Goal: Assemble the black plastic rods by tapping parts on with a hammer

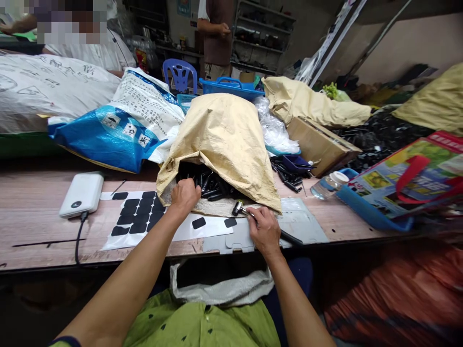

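A large tan sack point(224, 130) lies on the table with its open mouth facing me, showing many black parts point(213, 185) inside. My left hand point(185, 195) is at the left side of that mouth, fingers bent down against the parts; whatever its fingertips touch is hidden. My right hand point(265, 228) is closed around a small tool with a round metal head point(238, 208), just in front of the sack's right corner. A black handle point(291, 238) sticks out to the right of this hand. Below the left hand lies a white sheet with black rounded stickers point(138, 215).
A white power bank point(82, 194) with a cable stands at the left. Blue-and-white bag point(119, 125) behind it. At the right are a clear bottle point(325, 186), a blue tray point(383, 217) holding a colourful bag, and wooden boards point(314, 144). A person point(216, 33) stands at the back.
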`<state>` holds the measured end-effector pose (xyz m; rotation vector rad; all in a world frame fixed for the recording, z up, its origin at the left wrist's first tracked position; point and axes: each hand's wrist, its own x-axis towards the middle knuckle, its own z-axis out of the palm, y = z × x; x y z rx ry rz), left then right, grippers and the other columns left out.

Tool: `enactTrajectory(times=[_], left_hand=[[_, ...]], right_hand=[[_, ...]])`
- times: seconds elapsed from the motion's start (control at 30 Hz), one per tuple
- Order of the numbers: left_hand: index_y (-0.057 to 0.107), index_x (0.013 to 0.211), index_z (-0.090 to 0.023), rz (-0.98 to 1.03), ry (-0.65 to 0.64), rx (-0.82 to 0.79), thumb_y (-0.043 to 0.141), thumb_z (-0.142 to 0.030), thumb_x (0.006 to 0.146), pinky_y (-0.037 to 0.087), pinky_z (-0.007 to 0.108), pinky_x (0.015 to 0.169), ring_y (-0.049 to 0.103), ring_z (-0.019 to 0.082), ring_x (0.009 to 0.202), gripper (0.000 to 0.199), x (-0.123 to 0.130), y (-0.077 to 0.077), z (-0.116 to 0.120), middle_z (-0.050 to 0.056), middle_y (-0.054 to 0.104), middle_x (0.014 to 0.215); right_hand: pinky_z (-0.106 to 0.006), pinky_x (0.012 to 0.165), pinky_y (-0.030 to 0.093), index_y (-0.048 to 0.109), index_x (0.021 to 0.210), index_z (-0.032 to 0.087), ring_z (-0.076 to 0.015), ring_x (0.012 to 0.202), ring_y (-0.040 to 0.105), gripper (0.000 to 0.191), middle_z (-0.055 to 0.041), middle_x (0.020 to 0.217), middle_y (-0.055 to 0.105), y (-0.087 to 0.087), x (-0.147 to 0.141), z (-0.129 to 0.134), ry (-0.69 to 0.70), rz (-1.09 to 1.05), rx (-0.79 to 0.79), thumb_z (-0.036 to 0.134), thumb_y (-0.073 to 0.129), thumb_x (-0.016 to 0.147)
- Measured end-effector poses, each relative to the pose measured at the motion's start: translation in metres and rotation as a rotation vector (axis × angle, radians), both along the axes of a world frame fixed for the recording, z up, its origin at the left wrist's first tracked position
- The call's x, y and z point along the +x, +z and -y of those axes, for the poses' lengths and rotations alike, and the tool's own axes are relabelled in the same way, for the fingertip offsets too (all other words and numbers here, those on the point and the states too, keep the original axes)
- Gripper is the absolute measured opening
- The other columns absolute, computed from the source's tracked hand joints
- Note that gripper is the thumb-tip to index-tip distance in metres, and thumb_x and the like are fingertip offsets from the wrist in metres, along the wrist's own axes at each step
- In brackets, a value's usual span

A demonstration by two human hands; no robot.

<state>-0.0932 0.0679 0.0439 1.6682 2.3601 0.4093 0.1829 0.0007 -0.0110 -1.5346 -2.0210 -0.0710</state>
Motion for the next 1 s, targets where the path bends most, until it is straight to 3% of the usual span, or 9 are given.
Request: enactTrajectory(times=[0.2,0.33,0.43,0.53,0.6,0.77,1.0], left_hand=[[0.075,0.099,-0.014,-0.021,0.034,-0.08,0.058,-0.041,0.087,0.052,0.045,0.076,0.069,0.039,0.098,0.034,-0.006,0.002,0.016,0.022,0.074,0.104],[0.071,0.101,-0.02,-0.033,-0.026,0.093,0.057,-0.042,0.091,0.05,0.038,0.074,0.068,0.031,0.092,0.028,-0.008,0.008,0.046,0.013,0.074,0.1],[0.068,0.1,-0.023,0.089,-0.271,0.213,0.06,-0.041,0.093,0.047,0.031,0.073,0.067,0.023,0.088,0.021,-0.002,0.004,0.068,0.005,0.073,0.099],[0.067,0.097,-0.024,0.148,-0.588,0.2,0.063,-0.037,0.092,0.046,0.03,0.076,0.065,0.02,0.088,0.015,0.006,-0.009,0.08,0.003,0.071,0.097],[0.066,0.096,-0.023,0.143,-0.693,0.188,0.064,-0.035,0.091,0.045,0.032,0.08,0.064,0.021,0.091,0.013,0.011,-0.02,0.083,0.003,0.069,0.096],[0.066,0.095,-0.022,0.252,-0.64,0.238,0.069,-0.031,0.087,0.045,0.034,0.084,0.061,0.022,0.094,0.013,0.019,-0.036,0.083,0.004,0.067,0.095],[0.072,0.094,-0.023,0.366,-0.595,0.216,0.073,-0.035,0.084,0.043,0.035,0.084,0.061,0.022,0.094,0.016,0.017,-0.042,0.079,0.003,0.068,0.091]], right_hand=[[-0.032,0.083,0.038,0.072,0.113,0.026,-0.0209,0.09,0.052,0.024,-0.0045,0.095,0.062,0.001,-0.001,0.0,-0.015,0.0,-0.01,0.025,0.056,0.095],[-0.032,0.083,0.038,0.072,0.113,0.026,-0.0211,0.09,0.051,0.024,-0.0046,0.095,0.061,0.001,-0.002,0.001,-0.015,0.001,-0.011,0.025,0.056,0.095],[-0.033,0.083,0.038,0.072,0.114,0.026,-0.0212,0.09,0.05,0.025,-0.0049,0.095,0.061,0.001,-0.002,0.001,-0.014,0.003,-0.007,0.025,0.055,0.096],[-0.033,0.083,0.037,0.072,0.115,0.026,-0.021,0.089,0.05,0.026,-0.0047,0.094,0.06,0.001,-0.001,0.001,-0.017,0.011,-0.005,0.025,0.055,0.095],[-0.033,0.083,0.037,0.072,0.115,0.026,-0.0208,0.089,0.05,0.026,-0.0047,0.094,0.06,0.001,-0.001,0.001,-0.017,0.017,-0.007,0.024,0.055,0.095],[-0.033,0.082,0.038,0.072,0.115,0.026,-0.0204,0.089,0.05,0.026,-0.0046,0.095,0.06,0.002,-0.002,0.001,-0.021,0.021,-0.005,0.023,0.056,0.095],[-0.033,0.081,0.04,0.072,0.114,0.027,-0.0207,0.088,0.051,0.025,-0.0047,0.094,0.061,0.0,0.001,-0.002,-0.007,0.022,-0.012,0.026,0.056,0.096]])
